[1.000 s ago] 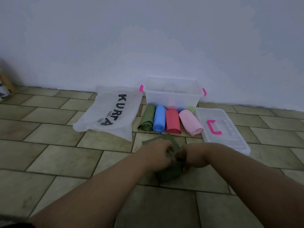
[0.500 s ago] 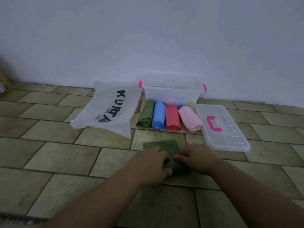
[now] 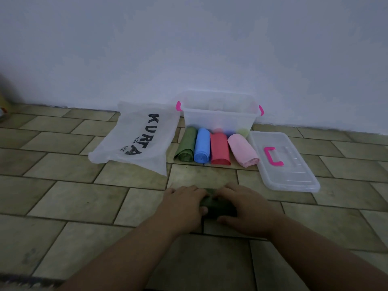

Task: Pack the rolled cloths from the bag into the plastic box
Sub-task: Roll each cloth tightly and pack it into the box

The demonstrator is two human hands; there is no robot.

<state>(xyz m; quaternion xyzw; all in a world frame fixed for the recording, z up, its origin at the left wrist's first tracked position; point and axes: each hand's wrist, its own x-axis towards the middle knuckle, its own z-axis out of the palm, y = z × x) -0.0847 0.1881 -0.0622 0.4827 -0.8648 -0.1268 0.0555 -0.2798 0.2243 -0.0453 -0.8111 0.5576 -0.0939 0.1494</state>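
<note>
The left grip [image 3: 184, 206] and right grip [image 3: 245, 208] are bare; both forearms [image 3: 136, 255] are bare to the frame's edge.

Green roll [image 3: 185, 147], blue roll [image 3: 202, 145], red roll [image 3: 219, 149] and pink roll [image 3: 242, 150] lay side by side before the open plastic box [image 3: 218, 120], white bag [image 3: 134, 141] flat at left, dark green cloth [image 3: 218, 206] nearer.

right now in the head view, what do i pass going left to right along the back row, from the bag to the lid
white bag → green roll → blue roll → red roll → pink roll → clear lid. The box behind the rolls overlaps them, so it is left out.
</note>
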